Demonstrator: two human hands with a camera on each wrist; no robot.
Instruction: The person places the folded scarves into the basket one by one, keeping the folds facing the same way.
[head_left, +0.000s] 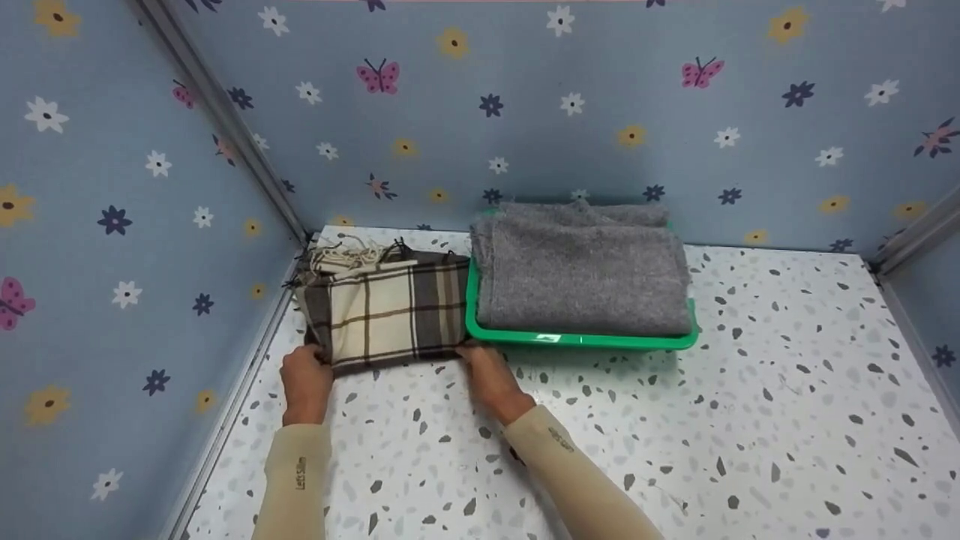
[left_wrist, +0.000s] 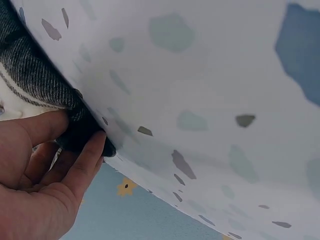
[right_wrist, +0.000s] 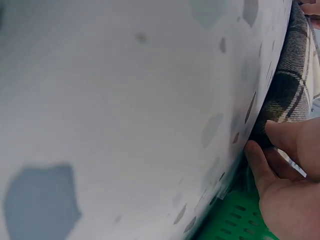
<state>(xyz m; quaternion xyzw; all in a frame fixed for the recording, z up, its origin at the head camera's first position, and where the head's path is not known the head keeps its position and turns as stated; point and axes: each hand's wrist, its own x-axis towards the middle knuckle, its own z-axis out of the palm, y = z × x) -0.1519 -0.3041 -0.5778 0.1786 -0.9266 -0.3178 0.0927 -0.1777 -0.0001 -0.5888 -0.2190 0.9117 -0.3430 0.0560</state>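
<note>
A folded plaid scarf (head_left: 390,311) in cream, brown and black lies flat on the speckled surface, its knotted fringe at the far left. My left hand (head_left: 306,382) pinches its near left corner; in the left wrist view, thumb and fingers close around the dark edge (left_wrist: 82,125). At the near right corner, beside the green basket, is my right hand (head_left: 491,379). The right wrist view shows that thumb above the scarf's edge (right_wrist: 287,95) and the fingers under it, pinching the corner.
A green plastic basket (head_left: 585,340) with slotted sides stands right against the scarf's right side. Folded grey cloth (head_left: 585,277) fills it above the rim. Flowered blue walls (head_left: 525,112) rise behind and at both sides of the white speckled surface (head_left: 787,390).
</note>
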